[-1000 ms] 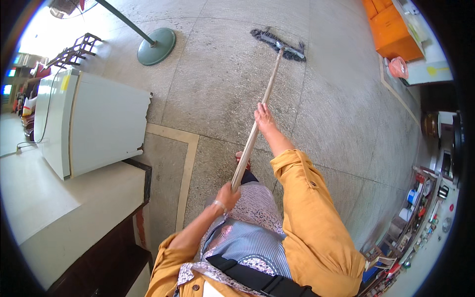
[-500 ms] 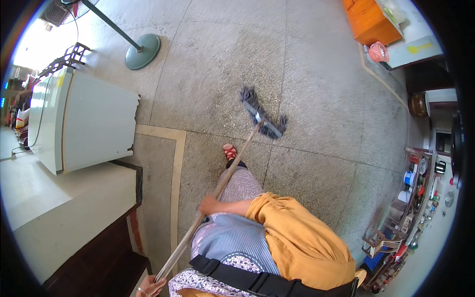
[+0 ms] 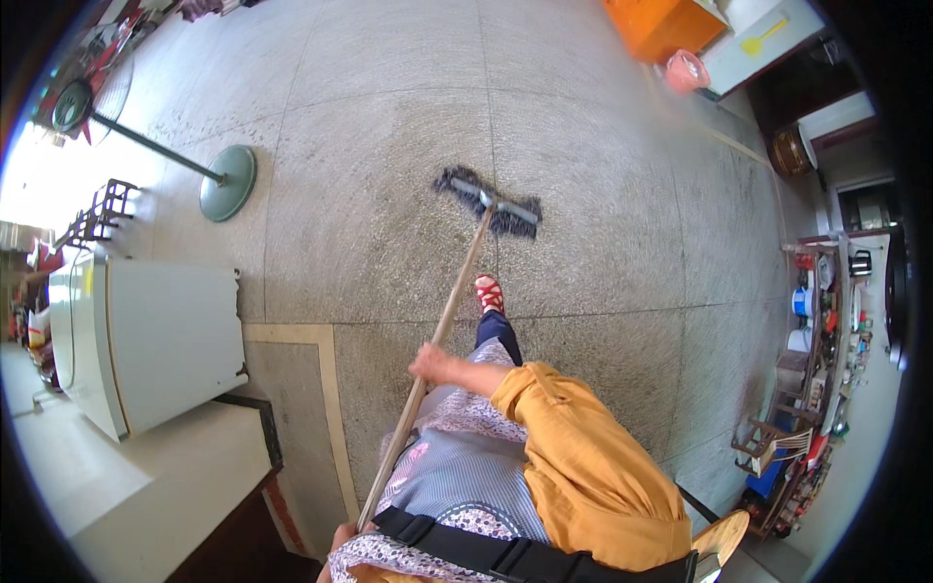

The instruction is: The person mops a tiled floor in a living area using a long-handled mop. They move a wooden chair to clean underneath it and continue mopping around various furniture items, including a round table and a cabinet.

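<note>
A mop with a long wooden handle (image 3: 452, 306) runs slantwise across in front of me. Its dark grey strand head (image 3: 517, 223) lies spread on the speckled floor ahead, under a pale metal clamp. Partway up the handle, my right hand (image 3: 433, 363) is closed round the wood, its arm in a mustard-yellow sleeve. Near the upper end by my waist, my left hand (image 3: 342, 536) is closed at the handle, partly hidden by my patterned apron (image 3: 442, 466).
A green round fan base (image 3: 228, 183) stands ahead on the left. Nearer on that side are a white fridge-like cabinet (image 3: 175, 340) and a pale counter (image 3: 194, 496). A pink bin (image 3: 686, 72) and orange cabinet (image 3: 651, 27) are far right. Crowded shelves (image 3: 807, 369) line the right wall.
My body has moved forward, and the fan and white cabinet now sit lower in view. The mop head has swung to a flatter angle. My left hand has drawn closer to my waist.
</note>
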Motion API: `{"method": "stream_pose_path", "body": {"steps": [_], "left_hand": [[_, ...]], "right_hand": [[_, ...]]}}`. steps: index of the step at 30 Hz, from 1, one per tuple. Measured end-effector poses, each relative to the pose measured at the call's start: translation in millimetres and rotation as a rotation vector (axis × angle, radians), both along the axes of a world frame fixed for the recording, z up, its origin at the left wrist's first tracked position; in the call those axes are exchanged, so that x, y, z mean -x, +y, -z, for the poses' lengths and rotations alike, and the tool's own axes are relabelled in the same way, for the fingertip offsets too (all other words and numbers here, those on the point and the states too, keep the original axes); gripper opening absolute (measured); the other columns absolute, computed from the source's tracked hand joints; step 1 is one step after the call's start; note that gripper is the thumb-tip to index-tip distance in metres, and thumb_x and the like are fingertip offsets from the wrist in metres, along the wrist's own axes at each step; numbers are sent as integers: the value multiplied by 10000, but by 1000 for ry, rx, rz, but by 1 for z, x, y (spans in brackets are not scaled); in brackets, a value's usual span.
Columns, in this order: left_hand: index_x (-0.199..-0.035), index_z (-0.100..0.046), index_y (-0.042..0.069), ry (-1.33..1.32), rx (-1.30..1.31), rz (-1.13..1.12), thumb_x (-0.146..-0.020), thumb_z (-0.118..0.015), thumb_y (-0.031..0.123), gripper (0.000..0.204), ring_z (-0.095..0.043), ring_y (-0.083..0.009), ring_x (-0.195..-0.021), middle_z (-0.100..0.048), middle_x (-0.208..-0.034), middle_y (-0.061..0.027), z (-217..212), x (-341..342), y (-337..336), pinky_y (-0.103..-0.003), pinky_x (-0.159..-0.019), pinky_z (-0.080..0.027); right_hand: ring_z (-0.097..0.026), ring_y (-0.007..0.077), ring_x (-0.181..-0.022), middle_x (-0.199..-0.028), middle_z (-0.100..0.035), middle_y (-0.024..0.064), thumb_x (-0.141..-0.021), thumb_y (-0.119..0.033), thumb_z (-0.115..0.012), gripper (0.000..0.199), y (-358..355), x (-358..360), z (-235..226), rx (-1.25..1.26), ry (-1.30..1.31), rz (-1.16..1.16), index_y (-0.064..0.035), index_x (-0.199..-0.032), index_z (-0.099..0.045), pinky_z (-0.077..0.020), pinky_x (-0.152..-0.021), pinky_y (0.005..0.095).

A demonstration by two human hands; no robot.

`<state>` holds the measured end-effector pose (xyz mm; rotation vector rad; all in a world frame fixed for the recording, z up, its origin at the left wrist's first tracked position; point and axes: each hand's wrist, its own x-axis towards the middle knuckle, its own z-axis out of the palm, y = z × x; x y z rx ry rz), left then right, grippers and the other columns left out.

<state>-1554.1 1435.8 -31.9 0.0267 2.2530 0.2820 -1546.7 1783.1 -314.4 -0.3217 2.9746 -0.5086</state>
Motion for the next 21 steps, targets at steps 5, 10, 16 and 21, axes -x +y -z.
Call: {"method": "stream_pose_path", "body": {"steps": [5,10,16,21], "left_hand": [[-535,-502,13,-435,-152,-6,-818,-512,420,496,-451,-145,-346,-453,-413,-59,20,56,232,-301,-326,-336],[-492,-463,24,-454,-258,194,-831,-452,449,544,-426,-163,-285,-449,-388,-70,80,95,462,-309,-281,-315],[-503,-433,45,-532,-399,83,-788,-522,301,394,-406,-156,-284,-417,-379,-52,122,81,647,-297,-284,-318],[-509,-466,11,-536,-360,136,-737,-552,195,306,-429,-155,-303,-450,-404,-69,97,28,641,-304,-290,-328]], "right_hand": [[-525,199,-753,-699,-517,50,-735,-136,-470,49,208,28,26,-272,295,354,-127,-712,-512,-400,-768,349],[-396,237,-1136,-1044,-525,91,-821,-137,-418,203,372,46,4,-92,131,522,-87,-969,-547,-303,-957,397],[-312,243,-1203,-1202,-417,114,-820,-137,-414,257,496,46,-14,-236,13,774,-44,-1038,-514,-299,-978,398],[-288,253,-1219,-1284,-338,109,-818,-155,-417,294,513,3,13,-247,-50,869,-34,-1077,-485,-316,-956,394]]}}
